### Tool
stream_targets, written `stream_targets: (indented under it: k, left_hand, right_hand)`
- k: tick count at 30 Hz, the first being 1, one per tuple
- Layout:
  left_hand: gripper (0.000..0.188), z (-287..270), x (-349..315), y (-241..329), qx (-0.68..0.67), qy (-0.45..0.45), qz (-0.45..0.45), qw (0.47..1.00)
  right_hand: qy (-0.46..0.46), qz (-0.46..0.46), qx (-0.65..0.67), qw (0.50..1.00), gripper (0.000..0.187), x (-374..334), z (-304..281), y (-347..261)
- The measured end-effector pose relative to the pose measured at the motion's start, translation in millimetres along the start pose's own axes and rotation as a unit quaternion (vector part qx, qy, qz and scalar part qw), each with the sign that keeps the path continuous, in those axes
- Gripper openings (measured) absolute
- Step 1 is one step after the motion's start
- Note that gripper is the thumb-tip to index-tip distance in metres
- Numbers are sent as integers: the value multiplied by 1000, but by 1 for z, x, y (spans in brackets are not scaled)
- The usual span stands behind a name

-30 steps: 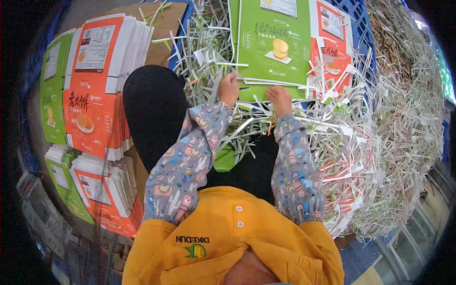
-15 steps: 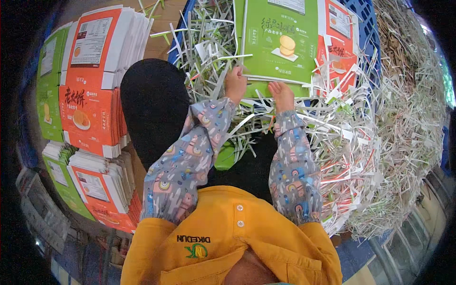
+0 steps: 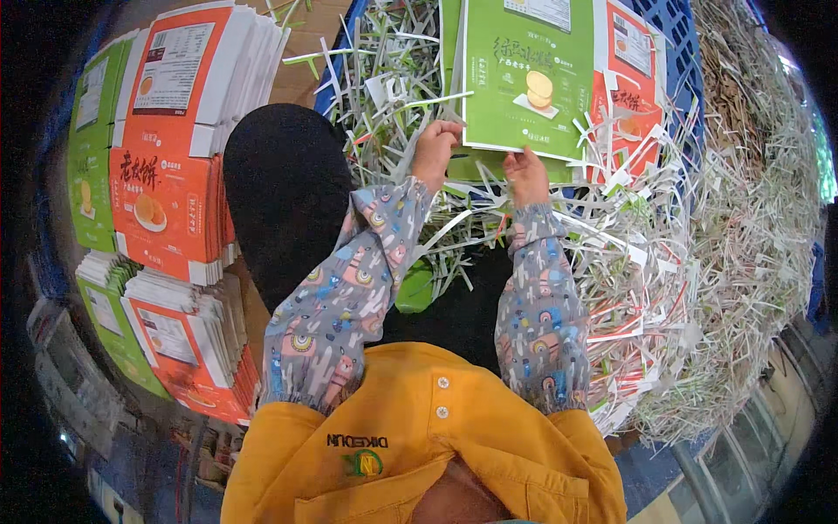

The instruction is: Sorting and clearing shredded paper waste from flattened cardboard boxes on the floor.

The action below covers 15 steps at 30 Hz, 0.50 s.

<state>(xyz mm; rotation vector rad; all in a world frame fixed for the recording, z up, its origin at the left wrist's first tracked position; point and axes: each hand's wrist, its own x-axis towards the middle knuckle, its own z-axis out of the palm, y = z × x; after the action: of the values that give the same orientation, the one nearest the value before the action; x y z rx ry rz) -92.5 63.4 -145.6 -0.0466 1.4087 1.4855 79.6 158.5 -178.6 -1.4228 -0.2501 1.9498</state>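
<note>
Green carton sheet point(image 3: 528, 79) top cut by frame edge; left hand point(image 3: 434, 153) fingers hidden beneath it

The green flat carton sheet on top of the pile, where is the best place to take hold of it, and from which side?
Probably the near bottom edge of the green carton sheet, from the person's side. It lies flat on the stack, and that edge is free above the paper strips. The left hand and right hand are already at its two lower corners, so a two-handed pinch there looks steadiest.
</note>
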Motion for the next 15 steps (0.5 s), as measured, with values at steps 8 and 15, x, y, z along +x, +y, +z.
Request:
stream_targets:
  k: [8, 15]
  left_hand:
    - [28, -10, 15, -20, 36, 22, 24, 999]
    - [27, -12, 29, -42, 39, -24, 17, 999]
  right_hand:
    - [-10, -29, 115, 993, 10, -26, 21, -22]
    - [58, -26, -1, 998, 12, -4, 21, 3]
